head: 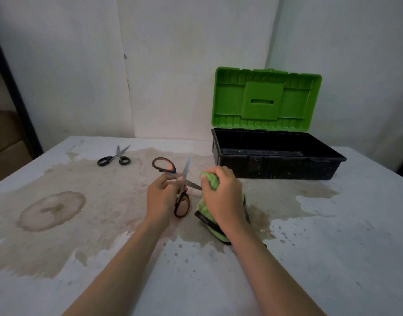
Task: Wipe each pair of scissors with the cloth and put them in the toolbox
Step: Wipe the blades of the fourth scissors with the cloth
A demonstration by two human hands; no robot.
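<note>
The table (332, 258) is big and pale, with brown stains and a rough, blotchy top. At the back right sits the toolbox (275, 165), a hard plastic box with a black bottom and a green lid standing open. I cannot see any scissors inside it.

The green cloth (205, 207) is soft and bunched up, with a dark edge. The right hand (221, 192) is squeezed tight around it.

The orange scissors (181, 190) are spread wide like an X, with shiny metal blades and black and orange handles. The left hand (161, 195) pinches them near the middle. One blade points right, straight at the cloth, and its tip touches it. So the right hand is nearest for the wipe along that blade.

The black scissors (113, 157) lie flat, well apart at the back left, nearer the left hand.
</note>
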